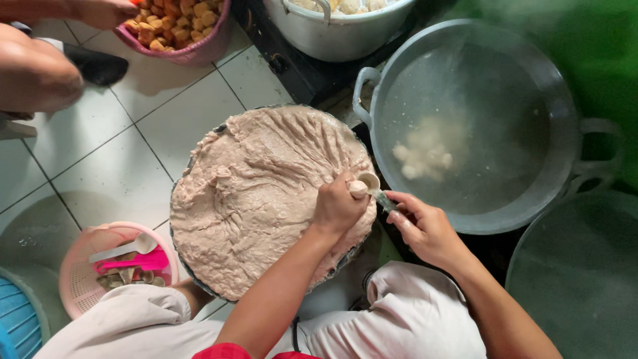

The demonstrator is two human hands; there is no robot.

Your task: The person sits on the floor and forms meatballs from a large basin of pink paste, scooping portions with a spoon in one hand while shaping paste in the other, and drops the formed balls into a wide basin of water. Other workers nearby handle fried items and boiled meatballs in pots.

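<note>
A wide basin (199, 282) heaped with pinkish-beige paste (259, 193) sits on the tiled floor in front of me. My left hand (337, 206) is fisted over the paste's right edge, squeezing out a small ball of paste (358, 189) at its top. My right hand (425, 226) holds a spoon (373, 187) whose bowl rests against that ball. To the right stands a large grey pot of steaming water (465, 126) with several pale balls (425, 149) floating in it.
A pink colander (76, 286) with spoons lies at lower left, a blue basket (16, 322) beside it. Another person's arm (40, 73) reaches toward a pink basket of fried pieces (176, 26). A metal pot (339, 30) sits on a black stove; a grey lid (578, 266) lies at right.
</note>
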